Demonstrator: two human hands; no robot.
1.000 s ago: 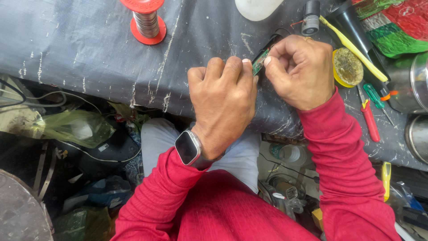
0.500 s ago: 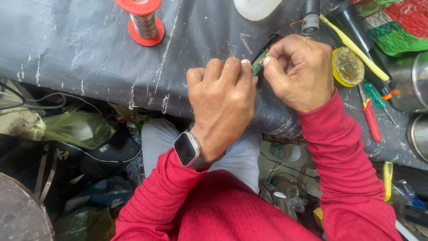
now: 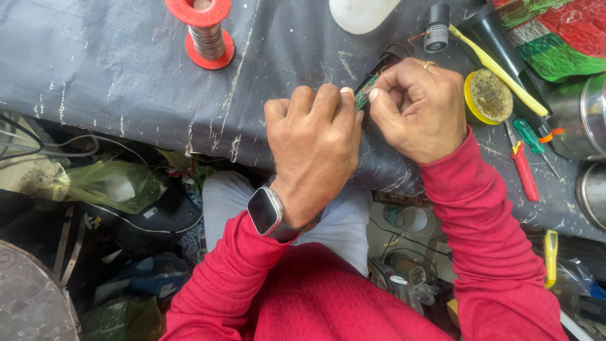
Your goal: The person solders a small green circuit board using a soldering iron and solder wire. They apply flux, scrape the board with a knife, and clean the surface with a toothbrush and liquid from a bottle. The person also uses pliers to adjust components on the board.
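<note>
A small green circuit board in a black casing (image 3: 368,85) is pinched between both hands over the grey table cover (image 3: 113,69). My left hand (image 3: 315,148), with a watch on its wrist, is curled shut on the board's near end. My right hand (image 3: 420,107), a ring on one finger, grips the far side with thumb and forefinger. Most of the board is hidden by the fingers. Red and dark thin wires run from the casing toward a small black cylinder (image 3: 436,26).
A red solder spool (image 3: 205,31) stands at the back left. A white container (image 3: 363,12), a yellow flux tin (image 3: 487,96), a yellow-handled tool (image 3: 499,69), red and green screwdrivers (image 3: 524,170) and metal pots (image 3: 584,120) lie right. Clutter and bags lie below the table edge.
Both hands stay in place on the board; only slight finger shifts and a small camera move.
</note>
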